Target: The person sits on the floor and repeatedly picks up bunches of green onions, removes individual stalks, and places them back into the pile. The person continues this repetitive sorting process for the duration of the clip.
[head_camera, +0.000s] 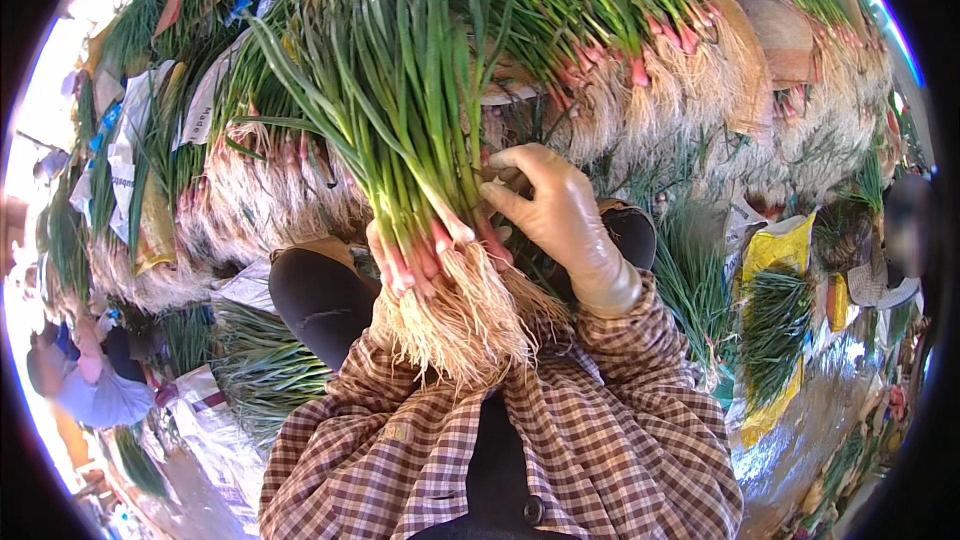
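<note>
A thick bunch of green garlic or similar allium [424, 187] is upright in front of me, its leaves fanning away and its pale roots hanging towards my chest. The stalk bases are pink. My left hand [376, 251] grips the bunch from the left and behind; stalks and roots hide most of it. On the other side, my right hand [559, 217] wears a thin, translucent glove. Its thumb and forefinger touch the outer stalks at the right edge, bent with a gap between them. Whether they pinch a stalk or leaf is unclear.
Stacked bunches with roots [630, 90] fill the far side. More rooted bunches [277, 172] lie left, with loose greens [270, 367] below. A yellow sack [776, 251] with greens is at right. A person [97, 382] is at far left. My knees [319, 300] flank the bunch.
</note>
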The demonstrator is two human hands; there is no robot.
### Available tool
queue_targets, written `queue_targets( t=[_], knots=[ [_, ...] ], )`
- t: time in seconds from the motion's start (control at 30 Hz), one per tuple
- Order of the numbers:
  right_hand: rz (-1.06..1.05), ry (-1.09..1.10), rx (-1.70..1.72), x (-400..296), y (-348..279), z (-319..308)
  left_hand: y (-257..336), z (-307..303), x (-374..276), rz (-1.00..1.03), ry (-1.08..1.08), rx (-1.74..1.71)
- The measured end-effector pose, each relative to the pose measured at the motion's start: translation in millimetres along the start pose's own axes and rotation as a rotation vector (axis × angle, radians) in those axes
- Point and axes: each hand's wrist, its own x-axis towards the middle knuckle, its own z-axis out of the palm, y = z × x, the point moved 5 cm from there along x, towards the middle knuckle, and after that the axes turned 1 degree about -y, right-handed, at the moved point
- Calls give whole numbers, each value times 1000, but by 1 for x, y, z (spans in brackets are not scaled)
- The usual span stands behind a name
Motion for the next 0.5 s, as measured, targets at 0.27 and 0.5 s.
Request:
queue_targets(
  t=[0.27,0.5],
  knots=[
    [42,252,34,-2,28,-24,-7,82,-71,2058,-639,215],
    [369,49,11,-66,43,-70,0,107,-46,1718,-646,-551]
  ],
)
